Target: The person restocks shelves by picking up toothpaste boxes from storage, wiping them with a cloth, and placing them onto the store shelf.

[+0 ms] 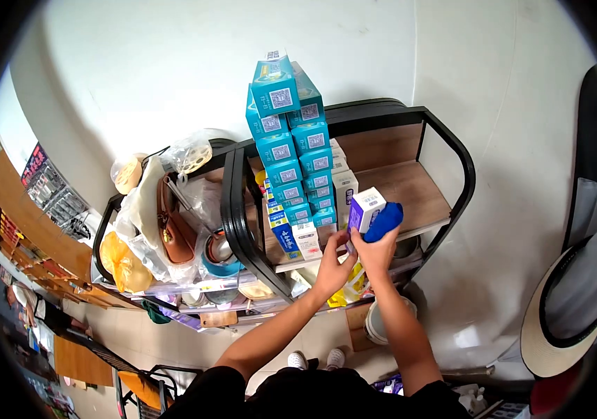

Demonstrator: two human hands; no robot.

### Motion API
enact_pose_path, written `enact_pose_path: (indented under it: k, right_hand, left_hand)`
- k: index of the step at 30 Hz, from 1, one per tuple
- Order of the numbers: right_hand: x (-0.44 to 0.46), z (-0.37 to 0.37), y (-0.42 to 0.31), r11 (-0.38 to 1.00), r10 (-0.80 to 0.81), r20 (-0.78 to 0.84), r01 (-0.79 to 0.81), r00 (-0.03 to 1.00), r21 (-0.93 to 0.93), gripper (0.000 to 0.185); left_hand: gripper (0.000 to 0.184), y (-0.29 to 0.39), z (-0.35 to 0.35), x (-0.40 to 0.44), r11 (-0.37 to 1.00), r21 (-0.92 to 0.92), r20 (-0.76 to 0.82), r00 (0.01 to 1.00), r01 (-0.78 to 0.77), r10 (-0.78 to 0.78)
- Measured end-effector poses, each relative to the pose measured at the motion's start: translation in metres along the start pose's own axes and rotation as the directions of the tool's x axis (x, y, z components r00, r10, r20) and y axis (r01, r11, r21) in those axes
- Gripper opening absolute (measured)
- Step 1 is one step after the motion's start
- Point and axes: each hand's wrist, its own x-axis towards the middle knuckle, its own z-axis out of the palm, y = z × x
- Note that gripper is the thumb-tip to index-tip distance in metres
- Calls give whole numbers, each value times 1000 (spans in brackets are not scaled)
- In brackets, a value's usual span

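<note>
Your right hand [376, 250] is closed on a bundled blue cloth [386, 221]. The cloth sits above the curled fingers, against the right side of a white-and-purple box [368, 204]. The box is held above the front edge of the shelf [399, 185], tilted, with its white printed face upward and its purple side toward the left. Your right thumb lies at the lower end of the box, below the purple side.

Your left hand [334, 271] is at the lower left of the box. Its fingers are bent, with the fingertips just beside the box's lower end; whether they grip it or only touch it cannot be told at this angle.

Left of the box, and apart from your fingers, stand two tall columns of teal boxes [286, 173], each marked with a printed code. A white box [306, 240] stands at the front of the columns, beside a blue box [286, 239]. Further white cartons [344, 188] form a row between the teal columns and the held box.
</note>
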Motion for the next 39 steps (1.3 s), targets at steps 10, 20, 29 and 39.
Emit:
enact_pose_path:
  k: [10,20,29,39]
  right_hand:
    - [-63,-66,-16,875,-25,251,-101,968,474,102]
    - [-119,-121,-65,645,276,469,-523,839,557,49]
    - [-181,-143,-176,847,-351,465,487,813,-213,43]
    - [-293,-169,-235,961,255,88,-243,963,-130,30]
  left_hand:
    - [83,61,-13,-31,978,-51,222,952,-204,210]
    - [71,56,-57,-80,988,-150,366,930,32,25]
    - [77,93,-113,-134,884,134,537,782,-448,315]
    - [80,116,-137,-199,824,-127,772,466,-553,432]
